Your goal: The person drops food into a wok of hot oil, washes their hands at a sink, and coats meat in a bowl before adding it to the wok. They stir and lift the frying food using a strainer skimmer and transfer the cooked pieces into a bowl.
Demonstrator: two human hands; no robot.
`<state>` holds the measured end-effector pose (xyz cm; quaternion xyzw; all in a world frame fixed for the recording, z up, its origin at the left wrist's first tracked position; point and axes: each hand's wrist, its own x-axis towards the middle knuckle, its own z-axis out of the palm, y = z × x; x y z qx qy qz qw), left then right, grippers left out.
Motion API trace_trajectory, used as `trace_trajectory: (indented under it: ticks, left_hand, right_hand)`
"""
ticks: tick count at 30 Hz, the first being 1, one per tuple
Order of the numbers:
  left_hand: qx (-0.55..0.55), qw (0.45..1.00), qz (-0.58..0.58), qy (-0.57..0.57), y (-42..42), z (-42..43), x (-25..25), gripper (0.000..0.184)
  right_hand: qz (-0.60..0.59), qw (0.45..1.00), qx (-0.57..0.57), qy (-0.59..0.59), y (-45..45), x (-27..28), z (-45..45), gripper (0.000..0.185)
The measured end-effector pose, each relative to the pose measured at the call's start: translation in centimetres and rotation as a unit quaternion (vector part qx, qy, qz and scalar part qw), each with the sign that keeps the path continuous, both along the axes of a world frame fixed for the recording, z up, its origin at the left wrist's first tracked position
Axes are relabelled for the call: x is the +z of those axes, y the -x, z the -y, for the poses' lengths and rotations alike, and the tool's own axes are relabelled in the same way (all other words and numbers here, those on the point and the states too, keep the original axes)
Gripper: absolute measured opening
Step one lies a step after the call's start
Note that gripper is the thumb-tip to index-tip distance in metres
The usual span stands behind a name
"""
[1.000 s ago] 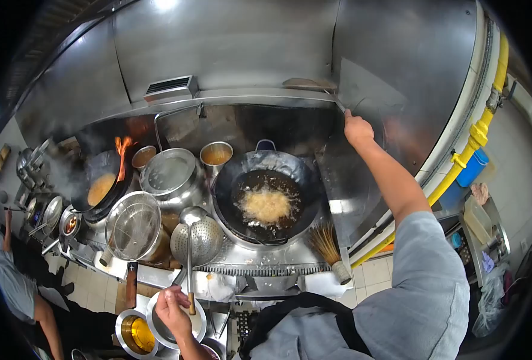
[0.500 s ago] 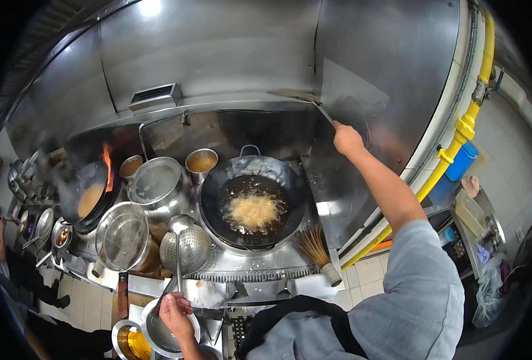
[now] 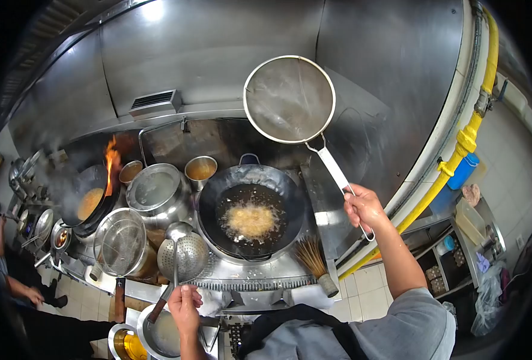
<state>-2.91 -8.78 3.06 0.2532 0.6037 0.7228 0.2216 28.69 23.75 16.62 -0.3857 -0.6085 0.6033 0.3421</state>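
My right hand (image 3: 364, 207) grips the metal handle of a round fine-mesh strainer (image 3: 290, 99), raised with its mesh facing me above and behind the wok. Pale golden food (image 3: 252, 221) bubbles in dark oil inside the wok (image 3: 248, 174). At the lower left, my left hand (image 3: 185, 309) has its fingers curled together beside the ladle (image 3: 178, 231) shaft; what they hold, if anything, is hidden. The ladle rests across a perforated skimmer (image 3: 189, 258). Below that hand is a metal bowl (image 3: 143, 327) with cloudy liquid, crossed by a dark wooden handle (image 3: 159, 307).
Left of the wok stand a lidded pot (image 3: 155, 186), a sauce pot (image 3: 200, 170) and a second mesh strainer (image 3: 120, 240). Flames (image 3: 111, 162) rise by another wok (image 3: 89, 186). A bamboo brush (image 3: 315, 261) lies at right. Another person's hand (image 3: 33, 295) shows at far left.
The strainer has turned from edge-on to facing me, and my right hand has come down and nearer. My left hand has shifted slightly right and up. Food still bubbles in the wok.
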Motion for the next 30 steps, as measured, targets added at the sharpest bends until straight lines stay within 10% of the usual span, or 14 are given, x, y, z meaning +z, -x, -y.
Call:
trace_trajectory:
  ticks: [3, 5, 9, 30]
  left_hand:
    - [-0.014, 1.000, -0.003, 0.005, -0.3, -0.6, 0.3, 0.031]
    - [-0.027, 1.000, 0.002, 0.010, -0.6, -1.1, 0.3, 0.031]
    - [-0.046, 0.999, -0.026, 0.002, -1.5, -1.2, 1.0, 0.029]
    - [-0.030, 0.998, 0.052, 0.020, -1.4, 0.4, -1.8, 0.027]
  right_hand:
    - [0.122, 0.968, -0.135, -0.175, 2.4, 1.8, -2.5, 0.042]
    - [0.263, 0.835, -0.230, -0.426, 4.4, 1.8, -7.5, 0.050]
    - [0.536, 0.714, -0.211, -0.398, 7.7, 0.6, -14.8, 0.051]
    - [0.570, 0.681, -0.186, -0.420, 8.2, -1.4, -15.2, 0.048]
